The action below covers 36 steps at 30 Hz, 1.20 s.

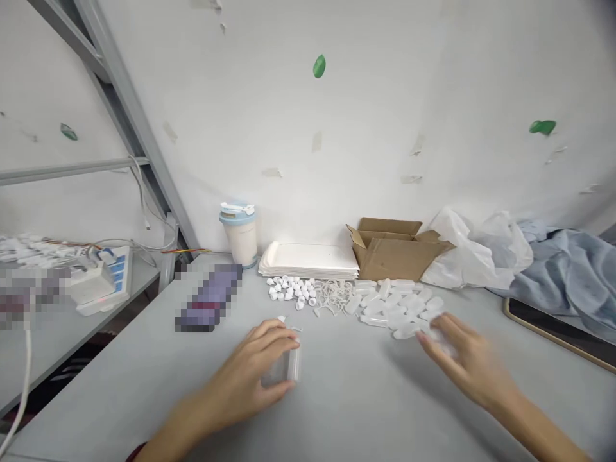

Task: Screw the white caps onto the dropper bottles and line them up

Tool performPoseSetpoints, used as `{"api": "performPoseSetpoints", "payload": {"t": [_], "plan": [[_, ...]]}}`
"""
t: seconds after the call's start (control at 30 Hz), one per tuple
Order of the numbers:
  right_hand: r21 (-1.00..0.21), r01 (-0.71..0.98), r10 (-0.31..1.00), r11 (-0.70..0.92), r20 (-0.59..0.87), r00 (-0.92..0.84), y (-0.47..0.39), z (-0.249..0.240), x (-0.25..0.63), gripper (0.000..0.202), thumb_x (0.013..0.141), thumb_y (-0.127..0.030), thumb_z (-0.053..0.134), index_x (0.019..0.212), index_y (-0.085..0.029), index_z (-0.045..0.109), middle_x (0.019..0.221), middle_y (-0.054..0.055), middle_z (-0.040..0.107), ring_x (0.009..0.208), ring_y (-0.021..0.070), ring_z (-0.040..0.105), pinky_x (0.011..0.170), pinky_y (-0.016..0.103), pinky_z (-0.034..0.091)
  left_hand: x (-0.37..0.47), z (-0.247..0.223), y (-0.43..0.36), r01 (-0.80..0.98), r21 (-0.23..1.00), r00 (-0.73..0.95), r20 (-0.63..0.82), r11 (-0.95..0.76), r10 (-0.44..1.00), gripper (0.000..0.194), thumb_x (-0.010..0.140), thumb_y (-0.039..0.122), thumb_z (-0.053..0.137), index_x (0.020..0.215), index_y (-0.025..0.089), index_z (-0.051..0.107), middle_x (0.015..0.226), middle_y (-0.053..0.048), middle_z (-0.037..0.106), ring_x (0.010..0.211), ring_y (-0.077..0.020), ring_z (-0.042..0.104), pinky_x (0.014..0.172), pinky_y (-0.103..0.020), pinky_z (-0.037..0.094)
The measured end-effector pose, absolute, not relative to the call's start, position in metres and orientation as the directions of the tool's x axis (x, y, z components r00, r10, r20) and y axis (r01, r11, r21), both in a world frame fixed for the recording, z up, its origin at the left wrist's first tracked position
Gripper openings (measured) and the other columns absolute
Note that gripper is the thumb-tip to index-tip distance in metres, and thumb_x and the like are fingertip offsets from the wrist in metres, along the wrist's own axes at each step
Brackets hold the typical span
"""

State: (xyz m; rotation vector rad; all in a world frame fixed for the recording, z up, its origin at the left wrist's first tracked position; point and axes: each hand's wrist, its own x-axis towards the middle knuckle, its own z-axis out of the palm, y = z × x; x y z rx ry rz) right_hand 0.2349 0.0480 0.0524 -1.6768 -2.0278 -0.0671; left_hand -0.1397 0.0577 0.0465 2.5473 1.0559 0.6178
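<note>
My left hand (260,366) is curled around a clear plastic tube (294,362) at the middle of the table, fingers on top and thumb below. Just beyond its fingertips lie a small white cap (282,319) and a short bit of white cord. To the right, my right hand (462,356) is at the near edge of a pile of translucent plastic tubes (394,311). A blurred translucent tube (446,345) shows between its thumb and fingers, partly hidden by them. White caps (291,290) and looped white cords (333,295) lie left of the pile.
Behind the parts are a stack of white sheets (310,260), an open cardboard box (397,256) and a white plastic bag (462,250). A lidded cup (240,237) stands at the left. A phone (563,333) and blue cloth (572,269) lie at the right.
</note>
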Motion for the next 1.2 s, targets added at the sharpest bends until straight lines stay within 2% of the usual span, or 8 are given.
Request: {"api": "performPoseSetpoints", "payload": {"t": [0.13,0.23,0.33,0.43,0.53,0.87,1.07,1.2], "plan": [[-0.314,0.943,0.942,0.11,0.336,0.001,0.099,0.071,0.213,0.044,0.088,-0.059,0.035,0.068,-0.021,0.047,0.067,0.005,0.057,0.055,0.019,0.054,0.052,0.029,0.038,-0.146,0.05,0.063,0.62,0.545,0.598,0.138,-0.564,0.79,0.047,0.076,0.017,0.064,0.122,0.025,0.052,0.126,-0.007,0.057,0.129,-0.0264,0.037,0.103,-0.044,0.042],[-0.256,0.966,0.962,0.043,0.27,0.029,0.126,0.063,0.205,0.044,0.087,-0.06,0.037,0.068,-0.021,0.048,0.074,0.007,0.058,0.065,0.0223,0.058,0.055,0.029,0.037,-0.146,0.052,0.063,0.645,0.577,0.574,0.069,-0.502,0.816,0.049,0.073,0.015,0.064,0.12,0.025,0.053,0.126,-0.007,0.056,0.13,-0.0272,0.035,0.103,-0.044,0.042],[-0.207,0.978,0.967,0.016,0.252,0.038,0.136,0.047,0.204,0.043,0.087,-0.059,0.039,0.08,-0.019,0.053,0.084,0.009,0.059,0.076,0.0252,0.059,0.058,0.03,0.037,-0.146,0.052,0.063,0.65,0.59,0.572,0.035,-0.479,0.819,0.05,0.072,0.014,0.064,0.119,0.024,0.053,0.125,-0.007,0.056,0.131,-0.0271,0.034,0.104,-0.044,0.04],[-0.239,0.971,0.964,0.004,0.258,0.06,0.136,0.036,0.207,0.046,0.086,-0.06,0.04,0.093,-0.017,0.055,0.098,0.011,0.059,0.087,0.027,0.059,0.06,0.031,0.04,-0.146,0.051,0.063,0.643,0.593,0.574,0.044,-0.484,0.818,0.05,0.072,0.013,0.062,0.12,0.025,0.052,0.126,-0.007,0.054,0.131,-0.0263,0.034,0.105,-0.044,0.038],[-0.273,0.962,0.963,-0.001,0.258,0.074,0.135,0.034,0.209,0.049,0.086,-0.061,0.04,0.099,-0.017,0.055,0.104,0.012,0.058,0.092,0.0278,0.059,0.063,0.032,0.042,-0.147,0.051,0.064,0.635,0.596,0.581,0.052,-0.492,0.812,0.049,0.073,0.012,0.06,0.119,0.025,0.051,0.126,-0.006,0.054,0.129,-0.0249,0.035,0.105,-0.043,0.039],[-0.358,0.933,0.961,0.032,0.267,0.07,0.136,0.037,0.208,0.048,0.086,-0.062,0.039,0.094,-0.018,0.056,0.097,0.01,0.059,0.081,0.0249,0.059,0.063,0.033,0.043,-0.145,0.052,0.062,0.633,0.589,0.609,0.021,-0.502,0.793,0.051,0.073,0.008,0.056,0.119,0.028,0.048,0.127,-0.003,0.052,0.127,-0.0226,0.035,0.105,-0.04,0.038],[-0.33,0.942,0.96,0.06,0.279,0.036,0.135,0.033,0.21,0.043,0.088,-0.057,0.04,0.096,-0.018,0.056,0.103,0.012,0.058,0.088,0.0264,0.058,0.065,0.033,0.043,-0.147,0.049,0.061,0.64,0.562,0.606,0.05,-0.524,0.794,0.055,0.075,0.012,0.058,0.126,0.028,0.045,0.134,-0.004,0.048,0.132,-0.025,0.03,0.108,-0.045,0.034],[-0.264,0.961,0.957,0.088,0.289,-0.008,0.136,0.032,0.21,0.041,0.091,-0.054,0.037,0.106,-0.02,0.056,0.1,0.012,0.06,0.098,0.0304,0.054,0.065,0.033,0.041,-0.139,0.057,0.065,0.622,0.556,0.586,0.137,-0.552,0.799,0.05,0.08,0.022,0.06,0.128,0.026,0.045,0.132,-0.006,0.05,0.128,-0.0256,0.035,0.105,-0.044,0.038]]}}
